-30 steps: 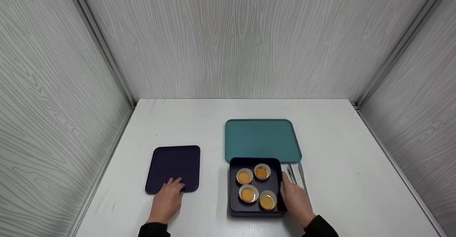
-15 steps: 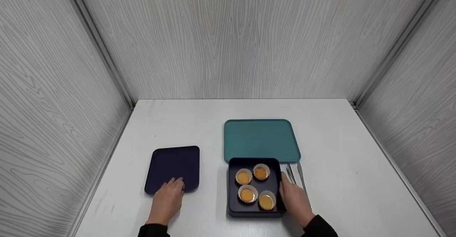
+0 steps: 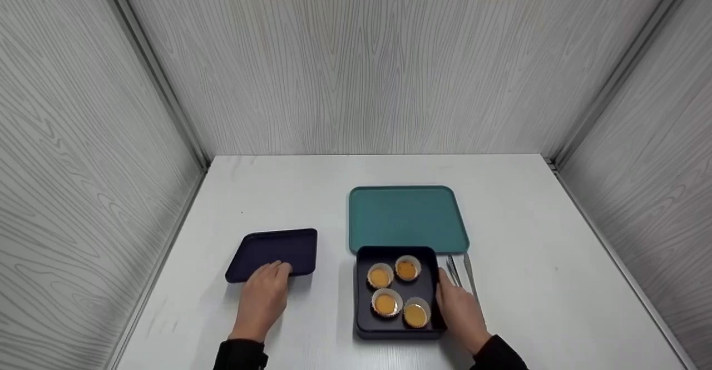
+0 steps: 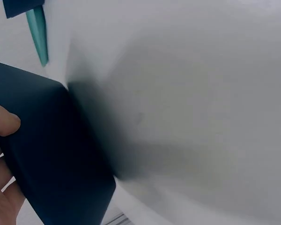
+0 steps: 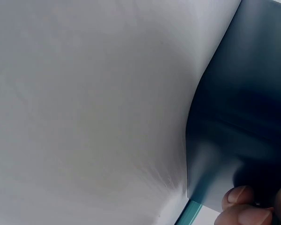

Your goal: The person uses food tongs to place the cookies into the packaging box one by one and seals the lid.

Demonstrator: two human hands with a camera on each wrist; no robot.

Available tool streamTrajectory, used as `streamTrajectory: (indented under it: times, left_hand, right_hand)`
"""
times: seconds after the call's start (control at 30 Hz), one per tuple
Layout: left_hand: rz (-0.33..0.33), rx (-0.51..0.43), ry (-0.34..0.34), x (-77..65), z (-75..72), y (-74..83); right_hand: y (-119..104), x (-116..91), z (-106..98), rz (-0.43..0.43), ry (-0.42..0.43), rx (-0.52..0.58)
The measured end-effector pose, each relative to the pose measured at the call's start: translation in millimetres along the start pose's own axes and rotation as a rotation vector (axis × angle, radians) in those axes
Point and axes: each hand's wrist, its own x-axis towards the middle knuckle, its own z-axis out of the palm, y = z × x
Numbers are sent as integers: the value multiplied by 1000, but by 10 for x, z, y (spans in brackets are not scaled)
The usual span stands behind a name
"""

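Observation:
My left hand (image 3: pixel 262 300) pinches the near edge of a dark navy square lid (image 3: pixel 275 247). In the left wrist view the thumb lies on one face of the lid (image 4: pixel 56 145) and the other fingers curl behind it. The lid is tilted, near edge raised, far edge close to the table. My right hand (image 3: pixel 460 309) holds the right wall of a deep navy square box (image 3: pixel 400 334); fingertips (image 5: pixel 239 194) show against its side in the right wrist view. Inside the box sit several small yellow-orange cakes (image 3: pixel 385 304) in white paper cups.
A teal rectangular tray (image 3: pixel 409 220) lies just behind the box, its front edge partly covered by it. Metal cutlery (image 3: pixel 470 272) lies to the right of the box, partly behind my right hand. Grey wood-grain panels (image 3: pixel 356 64) enclose the white table (image 3: pixel 528 220).
The lid lay flat on the table; my left hand has now curled round its near edge and raised it. The right hand and the box have stayed in place.

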Motion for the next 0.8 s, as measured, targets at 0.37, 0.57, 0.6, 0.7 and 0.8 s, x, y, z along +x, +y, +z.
streamTrajectory:
  times: [0.37,0.57,0.6,0.7,0.8]
  left_hand:
    - [32,41,30,290,-119,20]
    - [18,40,12,450,-215,42]
    - [16,39,4,475,-234,53]
    - [18,40,-16,542,-288,93]
    - [24,37,-34,600,-337,146]
  right_hand:
    - [10,1,-1,8,-12,-3]
    - [6,4,-11,30,-35,6]
    - [6,3,-12,33,-39,8]
    - [5,3,-14,34,-42,11]
    - [2,3,-17,35,-49,15]
